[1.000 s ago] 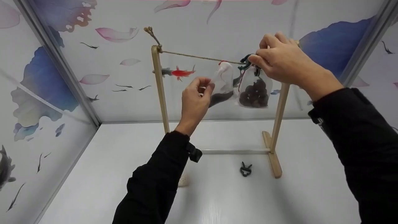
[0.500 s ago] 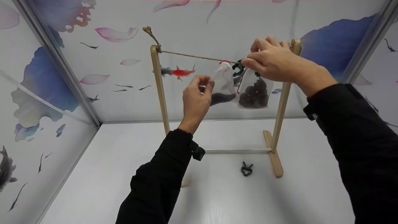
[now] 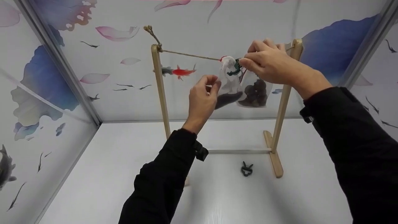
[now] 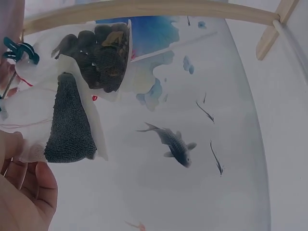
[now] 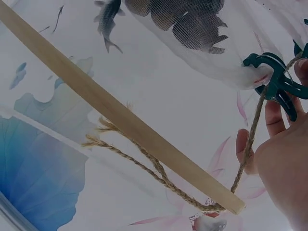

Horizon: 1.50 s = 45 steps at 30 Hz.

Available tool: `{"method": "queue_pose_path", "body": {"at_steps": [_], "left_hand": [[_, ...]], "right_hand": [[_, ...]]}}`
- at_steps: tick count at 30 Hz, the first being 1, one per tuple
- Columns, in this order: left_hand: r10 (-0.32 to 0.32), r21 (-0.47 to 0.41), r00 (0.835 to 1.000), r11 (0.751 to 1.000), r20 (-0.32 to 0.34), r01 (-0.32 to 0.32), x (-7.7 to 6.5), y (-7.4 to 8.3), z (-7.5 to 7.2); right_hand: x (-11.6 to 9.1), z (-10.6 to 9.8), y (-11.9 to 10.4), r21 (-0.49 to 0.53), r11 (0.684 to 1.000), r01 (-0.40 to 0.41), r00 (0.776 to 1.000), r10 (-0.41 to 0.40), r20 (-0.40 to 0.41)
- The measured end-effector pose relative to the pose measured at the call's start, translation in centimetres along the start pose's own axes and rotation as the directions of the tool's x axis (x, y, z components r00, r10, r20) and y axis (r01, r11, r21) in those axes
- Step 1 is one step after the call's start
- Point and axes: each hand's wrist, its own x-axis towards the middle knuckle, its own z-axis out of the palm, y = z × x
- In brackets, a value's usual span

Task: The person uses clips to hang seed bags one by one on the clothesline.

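My left hand (image 3: 203, 96) pinches the edge of a white mesh bag (image 3: 228, 82) with a dark fill at its bottom. This bag's top, with its red drawstring, is up at the rope (image 3: 189, 55). My right hand (image 3: 269, 62) pinches a green spring clip (image 3: 235, 67) at the bag's upper right side, beside the rope. Behind it hangs a second mesh bag (image 3: 254, 90) of dark round pieces; in the right wrist view a green clip (image 5: 274, 72) sits at its gathered top on the rope. The left wrist view shows the dark fill (image 4: 71, 120) close up, beside my left fingers.
The rope runs between two wooden posts, the left post (image 3: 160, 90) and the right post (image 3: 281, 102). A pale crossbar (image 3: 239, 151) joins them low down. Another dark clip (image 3: 247, 169) lies on the white table (image 3: 224, 199), near the right foot. Printed walls stand behind and left.
My right hand has moved left and slightly down with the clip, which now overlaps the dark-filled bag. My left hand has shifted a little right, bringing that bag closer to the clip.
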Motion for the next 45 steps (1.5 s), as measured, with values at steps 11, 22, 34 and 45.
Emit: {"method": "queue_pose_path", "body": {"at_steps": [11,22,34,45], "left_hand": [[0.015,0.028,0.998,0.999,0.066,-0.017,0.12,0.27,0.35],[-0.044,-0.042,0.984,0.998,0.171,0.052,0.11,0.55,0.68],[-0.095,-0.097,0.963,0.988,0.251,0.122,0.21,0.59,0.7],[-0.114,-0.177,0.956,0.97,0.271,0.166,0.19,0.83,0.66]], "right_hand": [[-0.02,0.43,-0.4,0.006,1.0,0.013,1.0,-0.013,-0.014],[-0.11,0.86,-0.6,-0.023,0.999,0.042,0.998,-0.043,-0.053],[-0.22,0.97,-0.67,-0.035,0.999,0.033,0.999,-0.034,-0.032],[-0.27,0.81,-0.85,-0.026,0.999,-0.032,0.999,0.033,0.041]]}}
